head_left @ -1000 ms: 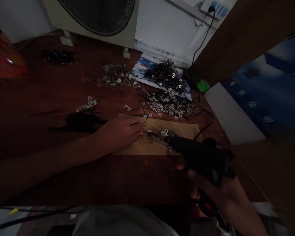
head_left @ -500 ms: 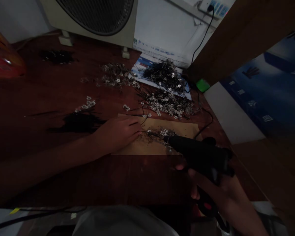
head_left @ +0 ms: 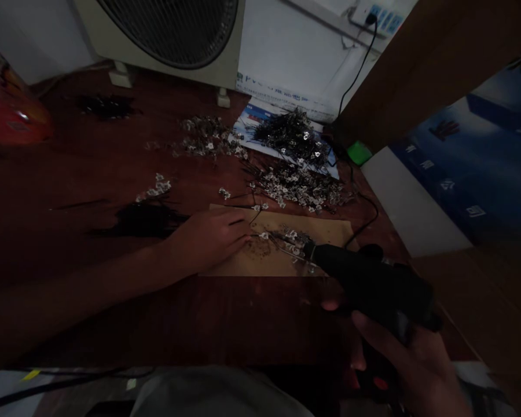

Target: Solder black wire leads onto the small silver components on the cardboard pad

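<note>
My left hand [head_left: 215, 236] rests on the left end of a brown cardboard sheet [head_left: 334, 229]. Its fingertips pinch a thin dark stem, with a small clear flower-shaped piece [head_left: 264, 236] at the stem's right end. In my right hand [head_left: 417, 359] is a black glue gun [head_left: 369, 278], its nozzle pointing left over the cardboard, a short way right of that piece. Small clear pieces and dark crumbs lie on the cardboard below the nozzle. Under my left wrist's far side, a bundle of black stems [head_left: 141, 220] lies on the table.
Stems with clear flower pieces [head_left: 299, 185] are heaped behind the cardboard, and more lie on a printed sheet [head_left: 243, 124]. Loose clear pieces [head_left: 211, 139] spread to the left. A fan unit [head_left: 217, 69] stands at the back. A black cord [head_left: 373, 205] runs along the right.
My right hand has drawn the glue gun right and slightly down, so its nozzle is farther from the clear piece. My left hand stays nearly in place, still pinching the stem.
</note>
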`<state>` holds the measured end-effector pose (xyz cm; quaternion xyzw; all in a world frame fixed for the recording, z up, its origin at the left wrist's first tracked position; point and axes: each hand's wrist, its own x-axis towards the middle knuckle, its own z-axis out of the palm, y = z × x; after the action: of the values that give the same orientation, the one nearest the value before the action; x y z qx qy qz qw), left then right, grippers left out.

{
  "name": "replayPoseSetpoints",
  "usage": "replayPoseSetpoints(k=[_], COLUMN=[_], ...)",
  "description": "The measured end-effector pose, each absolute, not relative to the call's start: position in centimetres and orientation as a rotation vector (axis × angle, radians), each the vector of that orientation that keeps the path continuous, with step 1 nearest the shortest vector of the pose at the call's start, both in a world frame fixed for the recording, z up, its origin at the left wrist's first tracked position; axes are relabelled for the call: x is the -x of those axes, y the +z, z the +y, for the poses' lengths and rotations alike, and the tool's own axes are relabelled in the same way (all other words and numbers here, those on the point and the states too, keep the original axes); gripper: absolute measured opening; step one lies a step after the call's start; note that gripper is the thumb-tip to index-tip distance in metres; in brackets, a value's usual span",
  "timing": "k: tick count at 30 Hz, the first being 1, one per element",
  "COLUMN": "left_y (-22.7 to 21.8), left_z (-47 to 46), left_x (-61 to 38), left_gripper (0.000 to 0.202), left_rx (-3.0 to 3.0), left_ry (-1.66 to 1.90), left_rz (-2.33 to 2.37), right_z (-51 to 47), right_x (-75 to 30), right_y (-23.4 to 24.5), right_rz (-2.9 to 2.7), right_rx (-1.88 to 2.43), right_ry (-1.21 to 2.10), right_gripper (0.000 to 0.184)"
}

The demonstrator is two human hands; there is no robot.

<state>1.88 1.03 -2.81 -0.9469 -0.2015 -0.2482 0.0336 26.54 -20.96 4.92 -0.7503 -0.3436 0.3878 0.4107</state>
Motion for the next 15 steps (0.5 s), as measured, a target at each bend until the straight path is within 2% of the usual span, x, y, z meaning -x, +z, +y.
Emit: replayPoseSetpoints(k=[6,15], left_y=[-2.4,-2.5], left_z=[0.9,0.9], left_x=[-1.9,-1.9], left_gripper=[0.027,0.029], left_rx=[2.902,2.857], left_ry=[-0.763,-0.751], left_rz=[-0.606,-0.641], right_z=[-21.9,-22.7], right_x=[-26.6,-26.6], right_y=[4.7,4.4], right_rz=[-0.754,-0.673], right_rx=[1.908,1.873], right_ry=[0.877,0.934], right_gripper=[0.051,0.060])
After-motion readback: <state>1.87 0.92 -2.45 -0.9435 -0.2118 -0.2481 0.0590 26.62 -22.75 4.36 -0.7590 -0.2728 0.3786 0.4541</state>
